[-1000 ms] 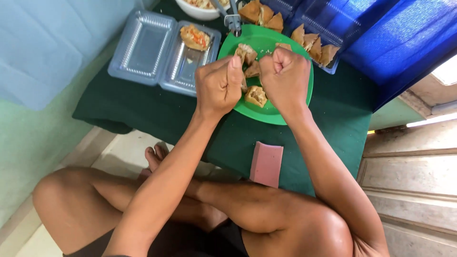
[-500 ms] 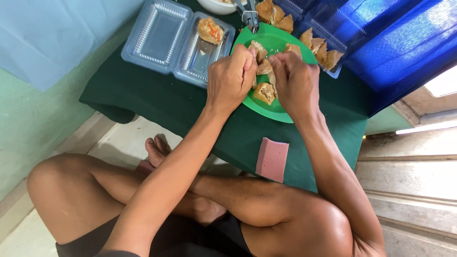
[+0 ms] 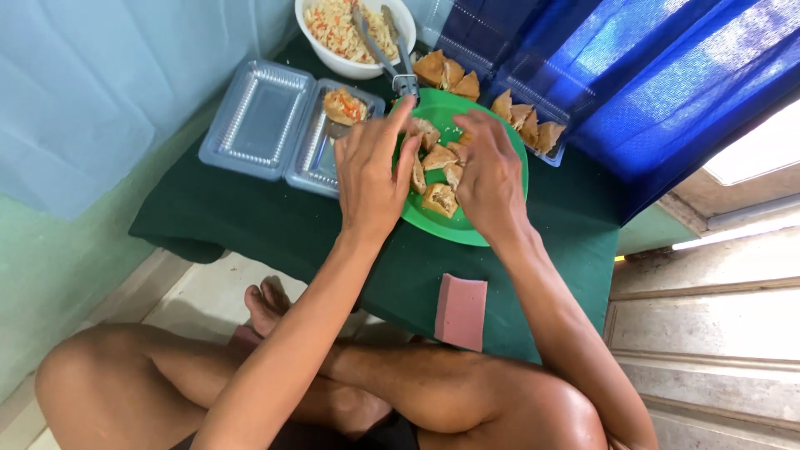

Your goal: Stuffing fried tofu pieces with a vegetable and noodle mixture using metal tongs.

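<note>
Because the fried tofu pieces [image 3: 439,198] sit on the round green plastic plate [image 3: 492,218], we hover our left hand [image 3: 369,171], fingers spread loosely, beside them while our right hand [image 3: 490,179] reaches fingertips down among them, its grip hidden.

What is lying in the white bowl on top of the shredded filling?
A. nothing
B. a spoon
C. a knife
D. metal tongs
D: metal tongs rest across the shredded filling in the white bowl, their hinged end hanging over the rim toward the green plate.
</note>
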